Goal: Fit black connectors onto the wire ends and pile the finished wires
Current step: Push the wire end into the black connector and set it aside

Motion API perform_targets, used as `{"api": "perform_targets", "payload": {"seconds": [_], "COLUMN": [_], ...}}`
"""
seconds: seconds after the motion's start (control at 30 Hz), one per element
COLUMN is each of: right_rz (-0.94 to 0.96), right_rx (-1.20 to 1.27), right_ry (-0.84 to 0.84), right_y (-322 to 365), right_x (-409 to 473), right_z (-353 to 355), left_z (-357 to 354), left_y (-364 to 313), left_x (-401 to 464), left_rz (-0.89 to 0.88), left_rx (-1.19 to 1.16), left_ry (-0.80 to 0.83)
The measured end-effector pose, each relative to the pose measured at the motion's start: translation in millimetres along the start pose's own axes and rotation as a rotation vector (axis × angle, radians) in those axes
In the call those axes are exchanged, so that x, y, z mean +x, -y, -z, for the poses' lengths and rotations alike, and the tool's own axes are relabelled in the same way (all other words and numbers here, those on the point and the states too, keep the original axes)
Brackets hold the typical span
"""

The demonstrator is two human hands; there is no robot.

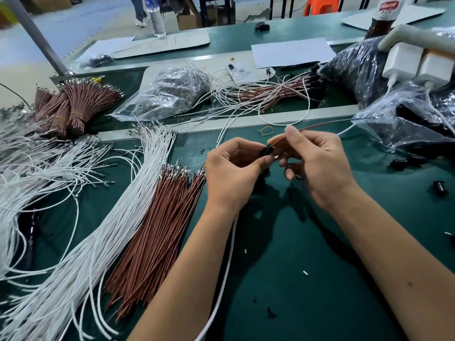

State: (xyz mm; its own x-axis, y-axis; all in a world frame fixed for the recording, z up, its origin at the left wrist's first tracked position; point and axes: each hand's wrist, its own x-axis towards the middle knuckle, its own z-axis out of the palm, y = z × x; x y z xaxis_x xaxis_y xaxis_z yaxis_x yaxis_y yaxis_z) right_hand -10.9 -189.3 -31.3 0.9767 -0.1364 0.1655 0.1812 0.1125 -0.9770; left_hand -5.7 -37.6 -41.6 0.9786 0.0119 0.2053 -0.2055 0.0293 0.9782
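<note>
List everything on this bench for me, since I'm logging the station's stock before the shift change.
black connector: one, black, pinched between both hands.
brown wire: one, in the right hand, trailing right.
white wires: loose fan, many, left of centre.
brown wires: loose bundle, many, beside the white fan.
tied brown bundles: several, far left.
finished wires: pile, white and brown with black ends, far centre.
clear bag: one, behind the fans.
loose connectors: a few, black, right.
water bottle: one, clear, far edge.
table: green.
left hand: holds the connector.
right hand: fingers pinch the wire.
</note>
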Motion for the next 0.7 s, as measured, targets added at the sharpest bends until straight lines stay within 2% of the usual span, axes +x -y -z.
{"api": "perform_targets", "payload": {"seconds": [0.1,0.17,0.3,0.4,0.57,0.7], "right_rz": [0.078,0.157,0.143,0.151,0.213,0.256], "right_rx": [-0.208,-0.365,-0.512,-0.508,-0.575,-0.540], "right_ry": [-0.002,0.071,0.168,0.176,0.175,0.188], "right_y": [-1.4,-0.2,-0.3,4.5,4.6,4.8], "right_x": [0.5,-1.0,-1.4,-3.2,-6.8,-9.6], "right_z": [1.6,-1.1,-2.6,-3.0,-4.9,-7.1], "left_z": [-1.4,-1.6,-1.6,-2.1,3.1,6.9], "left_y": [0.7,0.6,-0.4,-2.8,-8.7,-14.0], "left_x": [-1.0,-1.4,-0.9,-0.6,2.6,4.4], "left_rz": [-0.029,-0.042,-0.065,0.004,0.202,0.351], "left_rx": [0.083,0.103,0.150,0.008,-0.385,-0.580], "left_ry": [0.011,0.015,0.028,0.035,-0.076,-0.018]}}
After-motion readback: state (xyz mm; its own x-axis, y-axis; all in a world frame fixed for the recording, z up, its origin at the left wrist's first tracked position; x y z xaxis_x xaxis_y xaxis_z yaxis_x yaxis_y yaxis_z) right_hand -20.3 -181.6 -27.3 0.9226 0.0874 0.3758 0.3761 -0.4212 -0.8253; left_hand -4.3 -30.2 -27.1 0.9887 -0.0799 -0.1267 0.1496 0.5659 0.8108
